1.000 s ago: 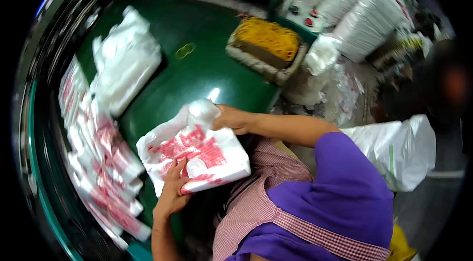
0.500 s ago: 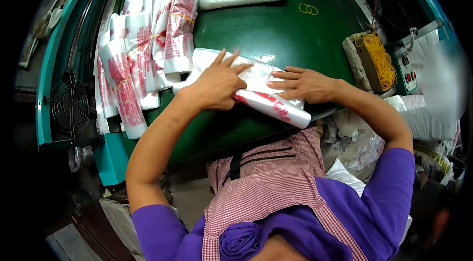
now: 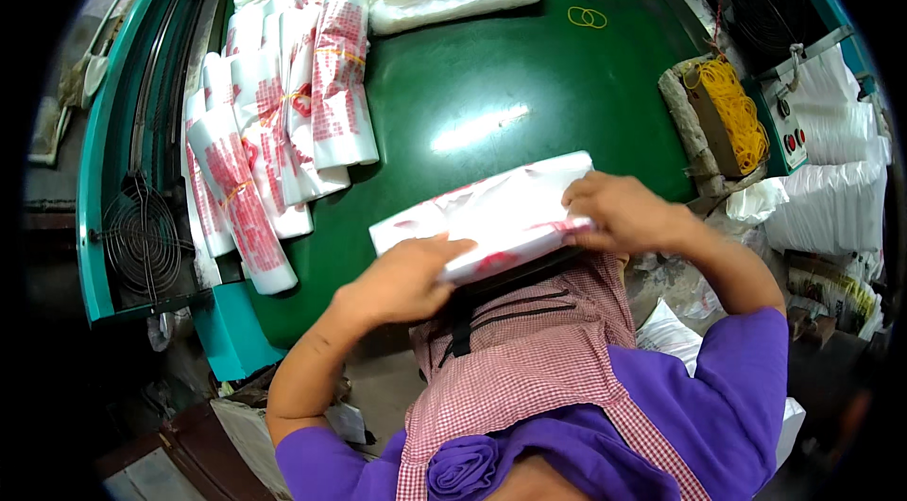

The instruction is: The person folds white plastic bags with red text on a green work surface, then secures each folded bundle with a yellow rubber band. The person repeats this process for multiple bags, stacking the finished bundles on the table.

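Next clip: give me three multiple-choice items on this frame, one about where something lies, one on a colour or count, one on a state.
1. Where does the box of yellow rubber bands sit?
A. at the table's right edge
B. among the bundles at the left
C. on the floor

2. What colour is the table top?
A. white
B. green
C. red

3. How is the stack of bags held?
A. lying untouched
B. by one hand only
C. by both hands

Answers:
1 A, it stands right of the green top, beside the control panel.
2 B, bare green shows between the piles.
3 C, the left hand and the right hand both press on it.
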Tool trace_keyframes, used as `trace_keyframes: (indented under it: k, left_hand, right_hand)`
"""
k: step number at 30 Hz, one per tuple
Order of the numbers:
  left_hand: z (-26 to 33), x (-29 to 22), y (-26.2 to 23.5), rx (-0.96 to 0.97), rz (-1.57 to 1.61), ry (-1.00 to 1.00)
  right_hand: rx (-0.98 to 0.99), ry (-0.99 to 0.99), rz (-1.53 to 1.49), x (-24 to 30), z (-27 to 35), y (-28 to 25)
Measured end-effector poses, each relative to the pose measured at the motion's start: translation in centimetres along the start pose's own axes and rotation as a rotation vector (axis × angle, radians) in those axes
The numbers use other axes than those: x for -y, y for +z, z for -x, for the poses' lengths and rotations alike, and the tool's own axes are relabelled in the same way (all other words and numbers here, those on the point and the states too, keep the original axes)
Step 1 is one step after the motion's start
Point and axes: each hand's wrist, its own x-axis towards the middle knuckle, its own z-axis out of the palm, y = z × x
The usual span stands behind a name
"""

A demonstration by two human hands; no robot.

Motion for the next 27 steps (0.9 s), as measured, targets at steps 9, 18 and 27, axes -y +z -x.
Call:
trace_keyframes:
  k: [9, 18, 27]
  left_hand:
    - [-5.7, 4.9, 0.2, -0.533, -0.206, -0.083]
    - [-7.0, 0.6, 0.3, -0.012, 0.453, -0.182]
    - [-4.8, -0.3, 1.7, -0.66, 1.289, -0.077]
  right_hand:
    - [-0.106, 0.206, -0.526, -5.7, -6.2, -1.1]
    - [-0.7, 0.615, 0.102, -24.1, -9.4, -7.0]
    - [-0.696, -0.088, -0.325, -4.0, -9.8, -2.8]
